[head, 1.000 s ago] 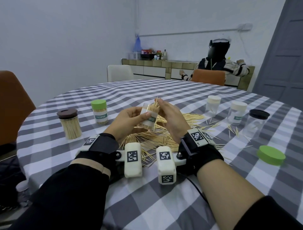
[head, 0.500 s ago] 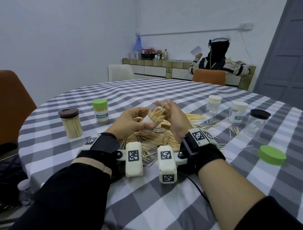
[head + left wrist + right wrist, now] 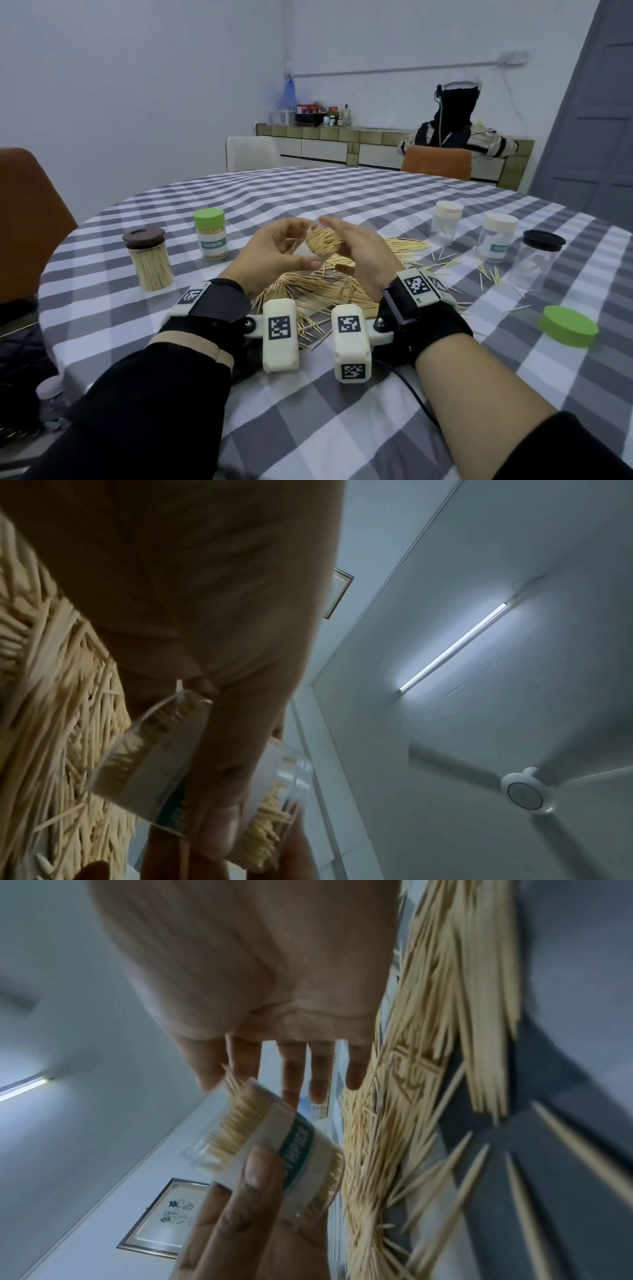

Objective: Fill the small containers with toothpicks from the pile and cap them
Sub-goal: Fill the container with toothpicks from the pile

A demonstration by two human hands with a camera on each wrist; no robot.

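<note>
In the head view the left hand [image 3: 274, 253] covers most of the small container [image 3: 317, 245], so only its open mouth shows. The right hand [image 3: 356, 253] hides whether its palm touches the toothpick tips. Both wrist views are blurred; the label [image 3: 298, 1153] reads only partly. The pile [image 3: 318, 291] is partly behind the wrists.

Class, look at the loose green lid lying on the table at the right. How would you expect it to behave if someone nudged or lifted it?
The green lid lies flat on the checked tablecloth, so a nudge would probably slide it rather than roll it. It looks like a low, wide plastic disc, so it should be stiff, light and hard to tip. Stood on edge, it would likely roll.
</note>
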